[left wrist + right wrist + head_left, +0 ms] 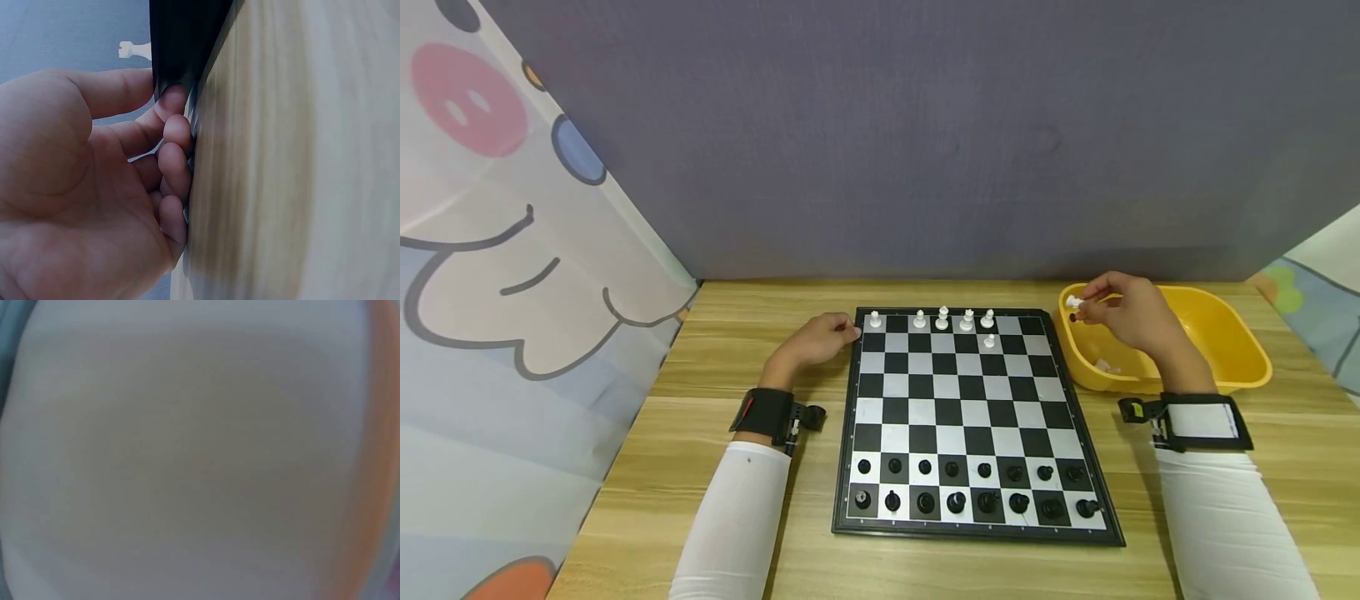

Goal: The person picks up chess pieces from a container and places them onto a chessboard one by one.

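From far away, I see the right hand (1127,312) pinch a small white plastic chess piece (1073,302). Its fingers are close together and the piece sticks out past their tips, at the left end of the yellow plastic tub (1213,329) with round corners. The left hand (815,340) has bent fingers, holding the edge of the flat black-and-white chess board (955,412) near its far left corner.

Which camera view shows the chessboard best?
The head view: it frames the chessboard from above, all four corners visible. The left wrist view catches only part of its dark edge, close up; the right wrist view is blurred, with no recognisable board.
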`<action>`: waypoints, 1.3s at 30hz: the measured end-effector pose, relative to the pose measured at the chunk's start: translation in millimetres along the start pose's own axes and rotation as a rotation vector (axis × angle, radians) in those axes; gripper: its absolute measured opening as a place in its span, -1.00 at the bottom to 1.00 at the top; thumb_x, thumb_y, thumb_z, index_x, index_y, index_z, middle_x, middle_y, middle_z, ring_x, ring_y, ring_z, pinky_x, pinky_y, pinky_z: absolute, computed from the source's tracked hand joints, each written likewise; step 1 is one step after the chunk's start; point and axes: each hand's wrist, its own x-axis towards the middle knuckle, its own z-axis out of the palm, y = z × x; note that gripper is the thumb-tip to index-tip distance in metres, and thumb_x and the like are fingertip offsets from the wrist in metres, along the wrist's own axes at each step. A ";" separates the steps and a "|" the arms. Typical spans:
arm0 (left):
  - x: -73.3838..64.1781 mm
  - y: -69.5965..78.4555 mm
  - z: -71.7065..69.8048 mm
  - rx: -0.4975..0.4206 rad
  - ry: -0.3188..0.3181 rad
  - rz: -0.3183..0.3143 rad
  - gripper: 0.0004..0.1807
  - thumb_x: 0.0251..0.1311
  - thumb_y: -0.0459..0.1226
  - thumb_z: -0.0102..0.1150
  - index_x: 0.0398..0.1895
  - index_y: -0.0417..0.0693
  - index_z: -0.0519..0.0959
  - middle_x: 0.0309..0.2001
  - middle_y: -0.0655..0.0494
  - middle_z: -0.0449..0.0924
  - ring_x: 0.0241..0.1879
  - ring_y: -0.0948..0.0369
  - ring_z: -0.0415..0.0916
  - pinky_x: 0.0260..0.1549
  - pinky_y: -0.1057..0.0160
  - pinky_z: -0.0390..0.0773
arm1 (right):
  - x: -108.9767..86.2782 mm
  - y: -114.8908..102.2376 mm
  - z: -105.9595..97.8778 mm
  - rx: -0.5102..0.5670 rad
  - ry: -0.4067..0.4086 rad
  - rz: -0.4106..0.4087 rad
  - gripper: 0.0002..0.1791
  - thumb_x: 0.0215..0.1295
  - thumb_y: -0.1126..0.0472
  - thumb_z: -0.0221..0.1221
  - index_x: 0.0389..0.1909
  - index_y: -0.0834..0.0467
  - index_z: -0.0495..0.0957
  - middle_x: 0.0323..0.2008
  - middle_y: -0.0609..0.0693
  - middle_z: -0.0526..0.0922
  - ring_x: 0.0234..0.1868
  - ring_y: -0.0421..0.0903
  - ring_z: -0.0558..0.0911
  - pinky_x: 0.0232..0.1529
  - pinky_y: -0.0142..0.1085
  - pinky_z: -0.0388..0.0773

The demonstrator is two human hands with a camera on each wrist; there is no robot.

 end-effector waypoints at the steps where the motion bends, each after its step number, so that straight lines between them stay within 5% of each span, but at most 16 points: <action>1: 0.1 0.1 0.0 0.000 0.000 -0.001 -0.69 0.56 -0.03 -0.05 -0.32 0.00 0.43 -0.42 0.13 0.35 -0.39 0.15 0.34 -0.34 0.20 0.37 | 0.1 -1.0 0.1 0.013 0.007 0.011 -0.80 0.43 0.36 0.20 -0.01 0.36 0.52 -0.09 0.32 0.64 -0.20 0.05 0.74 -0.30 -0.52 0.63; 15: 1.2 2.0 -0.1 0.008 0.007 0.008 -0.70 0.55 -0.05 -0.04 -0.32 -0.03 0.44 -0.40 0.12 0.37 -0.36 0.14 0.36 -0.32 0.20 0.39 | -1.3 -25.0 9.3 0.042 0.004 -0.014 -0.80 0.41 0.28 0.24 0.00 0.21 0.57 -0.10 0.22 0.71 -0.24 -0.08 0.70 -0.26 -0.52 0.53; 21: 1.1 3.0 0.0 0.010 0.011 0.010 -0.71 0.55 -0.07 -0.03 -0.32 -0.03 0.46 -0.42 0.13 0.37 -0.36 0.14 0.37 -0.31 0.19 0.39 | -2.5 -37.0 18.2 0.016 0.013 -0.072 -0.79 0.39 0.29 0.26 -0.01 0.21 0.60 -0.02 0.23 0.68 -0.12 0.08 0.70 -0.25 -0.51 0.51; 30: 0.3 2.1 0.0 0.000 0.007 0.005 -0.70 0.56 -0.07 -0.03 -0.34 -0.03 0.43 -0.44 0.14 0.34 -0.39 0.14 0.34 -0.33 0.20 0.37 | -0.9 -49.8 37.0 -0.010 -0.003 -0.130 -0.76 0.39 0.38 0.21 0.04 0.29 0.63 0.05 0.26 0.62 -0.03 0.23 0.69 -0.01 0.10 0.65; 39: -0.2 3.5 -0.3 0.003 0.006 0.005 -0.70 0.55 -0.06 -0.03 -0.33 -0.02 0.44 -0.43 0.15 0.34 -0.36 0.14 0.35 -0.31 0.20 0.37 | 2.7 -54.1 45.7 -0.097 -0.038 -0.121 -0.75 0.44 0.31 0.21 0.06 0.29 0.61 -0.09 0.24 0.69 -0.10 0.15 0.67 -0.02 0.09 0.63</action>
